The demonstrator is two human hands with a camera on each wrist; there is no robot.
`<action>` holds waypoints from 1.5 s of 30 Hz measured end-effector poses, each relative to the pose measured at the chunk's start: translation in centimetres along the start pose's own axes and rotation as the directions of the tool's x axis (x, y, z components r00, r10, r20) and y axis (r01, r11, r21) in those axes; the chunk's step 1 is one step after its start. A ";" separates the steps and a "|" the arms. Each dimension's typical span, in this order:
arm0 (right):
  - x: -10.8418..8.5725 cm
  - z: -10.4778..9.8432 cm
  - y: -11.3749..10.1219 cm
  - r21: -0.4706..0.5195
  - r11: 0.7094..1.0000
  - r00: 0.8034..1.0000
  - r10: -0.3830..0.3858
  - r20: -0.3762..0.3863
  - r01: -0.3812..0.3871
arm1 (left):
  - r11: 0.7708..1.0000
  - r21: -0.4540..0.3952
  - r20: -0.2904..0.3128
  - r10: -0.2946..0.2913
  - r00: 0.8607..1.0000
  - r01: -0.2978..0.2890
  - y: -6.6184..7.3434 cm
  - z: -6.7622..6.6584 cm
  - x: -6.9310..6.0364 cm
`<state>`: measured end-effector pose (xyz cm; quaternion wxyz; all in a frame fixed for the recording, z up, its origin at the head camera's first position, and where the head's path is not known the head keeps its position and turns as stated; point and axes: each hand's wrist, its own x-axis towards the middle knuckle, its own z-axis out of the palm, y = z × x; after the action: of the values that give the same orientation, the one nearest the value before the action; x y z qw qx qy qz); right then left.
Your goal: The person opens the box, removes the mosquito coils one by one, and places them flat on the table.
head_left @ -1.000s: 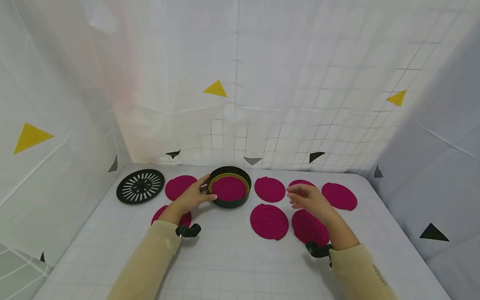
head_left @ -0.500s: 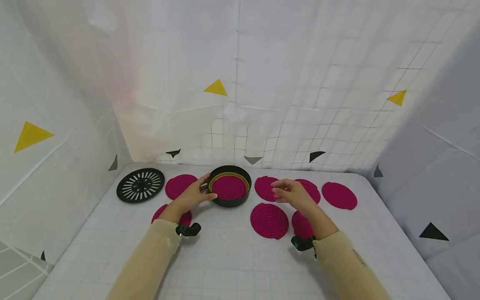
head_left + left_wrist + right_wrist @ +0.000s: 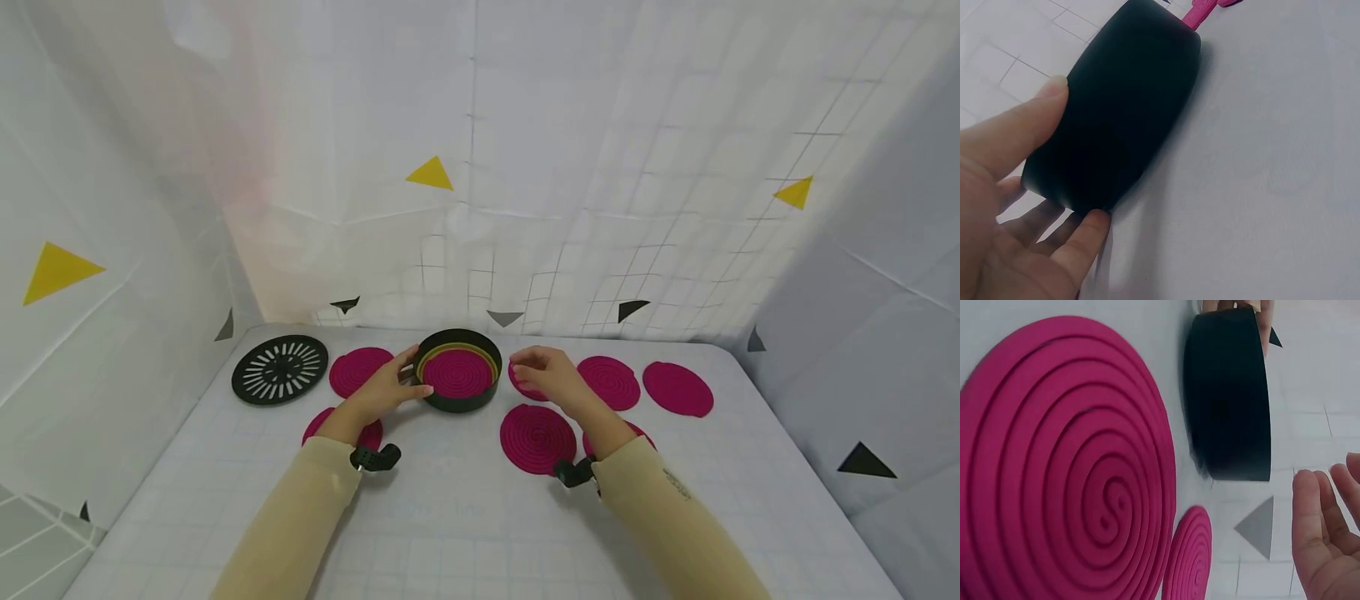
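My left hand grips the near left side of a round dark dish. In the left wrist view the thumb lies along one edge of the dish and the fingertips sit at its other edge. A yellow ring lines the dish, and inside it lies a magenta spiral coaster. My right hand hovers right of the dish, fingers loosely bent and holding nothing. Beneath it a magenta coaster is partly covered. The right wrist view has the right hand apart from the dish.
Several more magenta spiral coasters lie flat, such as the front one and the far right one. A dark slotted disc lies at the back left of the white table. White sheets enclose the back and sides.
My right hand has moved left over the coasters toward the dish, with nothing held. The left hand and the dish have stayed in place.
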<state>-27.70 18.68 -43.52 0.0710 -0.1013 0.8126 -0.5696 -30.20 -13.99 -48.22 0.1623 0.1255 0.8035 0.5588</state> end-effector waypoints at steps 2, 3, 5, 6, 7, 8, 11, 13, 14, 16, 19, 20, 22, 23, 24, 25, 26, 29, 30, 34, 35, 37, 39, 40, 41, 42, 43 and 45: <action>0.3 0.5 -0.5 0.002 1.000 1.000 -0.018 0.000 0.018 | 1.000 -0.001 -0.002 -0.003 1.000 0.003 0.1 -0.1 0.0; 0.6 0.7 -0.5 0.003 1.000 1.000 -0.024 0.003 0.024 | 1.000 -0.006 -0.005 -0.009 1.000 0.009 0.1 -0.1 0.0; 1.0 1.1 -0.6 -0.006 1.000 1.000 -0.028 0.008 0.028 | 1.000 -0.002 -0.007 -0.013 1.000 0.013 0.2 -0.1 0.0; 1.2 1.3 -0.6 -0.008 1.000 1.000 -0.027 0.013 0.027 | 1.000 0.002 -0.007 -0.015 1.000 0.015 0.3 -0.1 -0.1; 1.4 1.4 -0.7 -0.017 0.999 0.999 -0.028 0.018 0.028 | 1.000 0.004 -0.008 -0.017 1.000 0.017 0.3 -0.1 -0.1; 1.9 1.6 -0.4 -0.028 0.999 0.999 -0.028 0.018 0.028 | 1.000 0.008 -0.009 -0.015 1.000 0.015 0.4 0.0 -0.1; 2.3 2.1 -0.9 -0.067 0.997 0.999 -0.025 0.023 0.027 | 1.000 0.022 -0.010 -0.006 1.000 0.006 0.3 -0.1 -0.2; 2.6 2.5 -1.3 -0.085 0.996 0.999 -0.024 0.029 0.026 | 1.000 0.025 -0.012 -0.002 1.000 0.003 0.2 -0.2 -0.2; 2.7 2.7 -1.5 -0.096 0.995 0.999 -0.019 0.029 0.022 | 1.000 0.027 -0.013 0.000 1.000 0.001 0.1 -0.2 -0.2; 2.9 3.1 -1.8 -0.112 0.993 0.999 -0.019 0.034 0.023 | 1.000 0.024 -0.016 -0.003 1.000 0.003 -0.1 -0.3 -0.3; 3.3 3.6 -2.1 -0.150 0.988 0.999 -0.022 0.031 0.026 | 1.000 0.024 -0.018 -0.002 1.000 0.003 -0.1 -0.3 -0.3; 3.5 3.8 -2.2 -0.168 0.985 0.999 -0.026 0.028 0.030 | 1.000 0.024 -0.019 0.000 1.000 0.000 -0.1 -0.3 -0.3; 3.8 4.0 -2.2 -0.198 0.980 0.999 -0.031 0.026 0.036 | 1.000 0.026 -0.021 0.003 1.000 -0.003 -0.1 -0.3 -0.2; 3.9 4.1 -2.2 -0.213 0.976 0.999 -0.033 0.025 0.037 | 1.000 0.025 -0.021 0.005 1.000 -0.004 -0.1 -0.3 -0.2; 4.1 4.2 -2.2 -0.223 0.974 0.999 -0.031 0.027 0.036 | 1.000 0.024 -0.020 0.006 1.000 -0.005 -0.1 -0.2 -0.2; 4.2 4.3 -2.3 -0.225 0.974 0.999 -0.027 0.029 0.033 | 1.000 0.026 -0.020 0.006 1.000 -0.006 -0.1 -0.2 -0.1; 4.3 4.4 -2.4 -0.226 0.974 0.999 -0.020 0.032 0.027 | 1.000 0.025 -0.020 0.005 1.000 -0.004 -0.1 -0.2 -0.1; 4.7 4.7 -2.6 -0.221 0.975 0.999 -0.004 0.043 0.013 | 1.000 0.030 -0.019 0.003 1.000 -0.002 -0.3 -0.2 0.0; 4.8 4.8 -2.6 -0.223 0.975 0.999 0.005 0.045 0.005 | 1.000 0.030 -0.020 0.002 1.000 -0.001 -0.3 -0.1 0.0; 5.3 5.3 -2.8 -0.254 0.967 0.998 0.043 0.053 -0.028 | 1.000 0.027 -0.015 0.003 1.000 -0.003 -0.3 -0.1 0.0; 5.4 5.4 -2.8 -0.267 0.963 0.997 0.052 0.052 -0.036 | 1.000 0.026 -0.014 0.002 1.000 -0.001 -0.3 0.0 0.0; 5.6 5.7 -2.8 -0.289 0.956 0.997 0.063 0.054 -0.045 | 1.000 0.022 -0.014 -0.004 1.000 0.004 -0.3 0.0 0.0; 5.8 6.0 -2.8 -0.304 0.952 0.997 0.066 0.050 -0.048 | 1.000 0.022 -0.012 -0.004 1.000 0.005 -0.3 0.0 0.0; 5.8 6.1 -2.8 -0.308 0.950 0.997 0.067 0.045 -0.050 | 1.000 0.016 -0.011 -0.006 1.000 0.006 -0.3 0.0 0.0; 5.9 6.3 -2.8 -0.311 0.949 0.997 0.067 0.042 -0.051 | 1.000 0.016 -0.009 -0.003 1.000 0.003 -0.2 0.1 0.0; 5.9 6.4 -2.8 -0.309 0.949 0.997 0.069 0.040 -0.054 | 1.000 0.010 -0.009 -0.002 1.000 0.002 -0.2 0.1 0.0; 6.0 6.6 -2.8 -0.306 0.950 0.997 0.074 0.039 -0.058 | 1.000 0.005 -0.008 -0.002 1.000 0.002 -0.2 0.1 0.0; 6.0 6.9 -2.8 -0.308 0.949 0.996 0.085 0.040 -0.069 | 1.000 -0.005 -0.009 0.004 1.000 -0.005 -0.1 0.1 0.0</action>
<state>-31.74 10.01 -43.19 0.0977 -0.0943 0.8923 -0.4305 -30.11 -13.92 -48.36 0.1577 0.1244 0.8027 0.5615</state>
